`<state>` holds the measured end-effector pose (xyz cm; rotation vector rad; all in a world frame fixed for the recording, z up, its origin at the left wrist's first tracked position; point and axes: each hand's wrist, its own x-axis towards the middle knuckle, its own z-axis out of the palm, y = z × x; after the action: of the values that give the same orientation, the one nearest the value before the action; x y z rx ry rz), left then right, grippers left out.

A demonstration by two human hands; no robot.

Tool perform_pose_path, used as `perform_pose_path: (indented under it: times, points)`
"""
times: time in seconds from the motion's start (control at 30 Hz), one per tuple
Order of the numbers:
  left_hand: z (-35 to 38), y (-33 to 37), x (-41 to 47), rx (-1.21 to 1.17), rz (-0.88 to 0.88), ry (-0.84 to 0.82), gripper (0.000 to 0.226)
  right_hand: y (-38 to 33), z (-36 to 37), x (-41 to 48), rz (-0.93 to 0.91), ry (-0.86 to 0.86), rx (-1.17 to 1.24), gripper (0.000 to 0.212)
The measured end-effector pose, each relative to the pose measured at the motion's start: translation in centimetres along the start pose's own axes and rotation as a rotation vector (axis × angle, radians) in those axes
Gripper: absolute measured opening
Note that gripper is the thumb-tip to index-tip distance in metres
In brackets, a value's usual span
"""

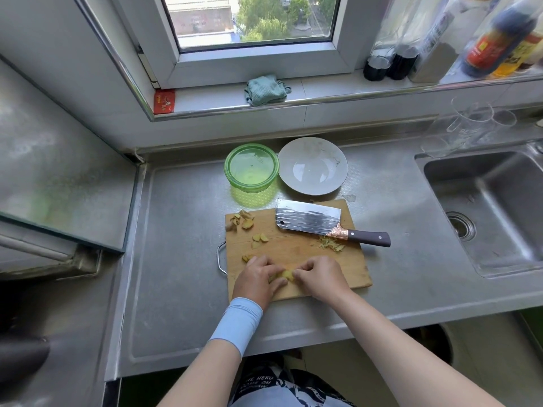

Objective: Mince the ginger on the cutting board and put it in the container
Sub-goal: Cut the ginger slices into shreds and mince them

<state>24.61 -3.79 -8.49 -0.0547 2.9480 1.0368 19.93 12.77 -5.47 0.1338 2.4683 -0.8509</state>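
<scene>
Yellow ginger slices point(284, 274) sat stacked at the near edge of the wooden cutting board point(293, 251), pinched from 2 sides by the left hand point(258, 282) and right hand point(318, 277), fingers curled on them. Light, stiff and likely slippery, they looked best steadied at the stack's ends.
</scene>
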Motion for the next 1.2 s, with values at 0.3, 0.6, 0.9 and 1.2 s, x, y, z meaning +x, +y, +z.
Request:
perform_pose_path:
  times: [0.3, 0.6, 0.9, 1.2]
  points:
    - [0.0, 0.0, -0.2, 0.008, 0.015, 0.002, 0.020, -0.8, 1.1, 0.1, 0.130, 0.071, 0.013, 0.017]
    - [0.0, -0.1, -0.2, 0.001, 0.029, 0.010, 0.019, -0.6, 0.9, -0.4, -0.148, 0.081, -0.127, 0.013]
    - [-0.4, -0.1, -0.6, 0.032, 0.043, 0.001, 0.042, -1.6, -0.4, -0.1, -0.198, 0.094, -0.318, 0.029]
    - [-5.6, -4.7, 1.3, 0.000, -0.199, 0.139, 0.028, -7.8, 0.4, 2.9, -0.373, 0.059, -0.361, 0.033]
